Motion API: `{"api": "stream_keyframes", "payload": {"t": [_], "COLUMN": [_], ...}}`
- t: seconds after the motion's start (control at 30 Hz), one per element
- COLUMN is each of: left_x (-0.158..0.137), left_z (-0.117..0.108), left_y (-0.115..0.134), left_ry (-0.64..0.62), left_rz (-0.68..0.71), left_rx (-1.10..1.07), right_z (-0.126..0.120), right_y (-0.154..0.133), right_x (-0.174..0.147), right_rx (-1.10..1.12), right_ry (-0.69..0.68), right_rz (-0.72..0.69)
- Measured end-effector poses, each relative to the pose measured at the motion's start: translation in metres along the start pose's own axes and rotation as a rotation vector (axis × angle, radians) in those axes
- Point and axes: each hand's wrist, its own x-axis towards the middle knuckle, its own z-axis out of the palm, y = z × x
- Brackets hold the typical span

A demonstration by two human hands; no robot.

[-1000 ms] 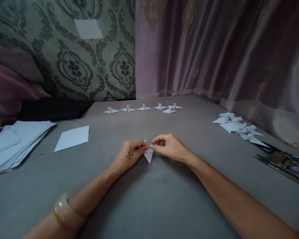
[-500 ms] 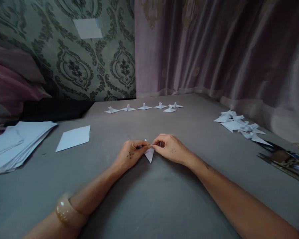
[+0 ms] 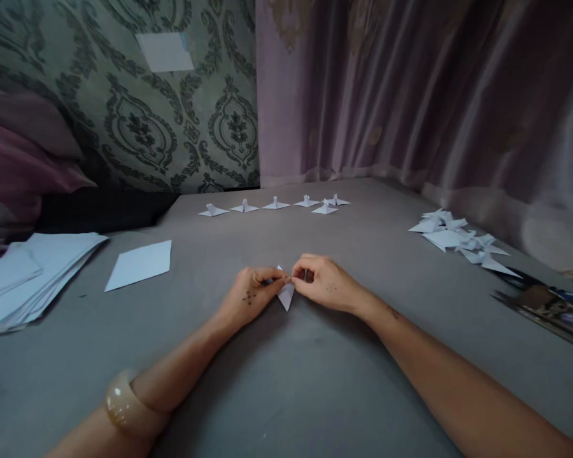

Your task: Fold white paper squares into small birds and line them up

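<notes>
Between my two hands is a small folded white paper figure (image 3: 286, 298), its pointed end towards me and another tip showing behind the fingers. My left hand (image 3: 254, 291) pinches it from the left with thumb and forefinger. From the right, my right hand (image 3: 328, 284) pinches it too, its fingertips meeting those of the left. The fingers hide the figure's middle. Farther back, several folded paper cranes (image 3: 275, 203) stand in a loose row with wings spread.
A stack of white paper (image 3: 67, 270) lies at the left, with a single white sheet (image 3: 139, 264) beside it. At the right are a heap of folded paper figures (image 3: 451, 236) and scissors with other tools (image 3: 544, 308). A curtain (image 3: 344, 95) hangs behind the grey surface (image 3: 267, 394).
Both hands keep their pinch on the folded paper, with hardly any movement. The whole view has shifted very slightly.
</notes>
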Motion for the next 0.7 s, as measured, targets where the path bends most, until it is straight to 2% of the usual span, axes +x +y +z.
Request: {"api": "stream_keyframes", "payload": {"t": [0.17, 0.27, 0.47, 0.7], "left_x": [0.001, 0.002, 0.001, 0.002], "left_z": [0.001, 0.004, 0.004, 0.003], "left_y": [-0.004, -0.011, -0.013, -0.006], "left_ry": [0.024, 0.047, 0.046, 0.038], "left_rz": [0.035, 0.032, 0.049, 0.063], "left_rx": [0.023, 0.062, 0.156, 0.199], "right_z": [-0.001, -0.003, -0.005, 0.002], "right_y": [-0.004, -0.003, 0.005, -0.002], "right_x": [-0.002, -0.003, -0.003, -0.003], "right_rx": [-0.134, -0.137, -0.133, -0.082], "right_ry": [0.025, 0.007, 0.01, 0.008], "right_rz": [-0.073, -0.087, -0.001, 0.008]}}
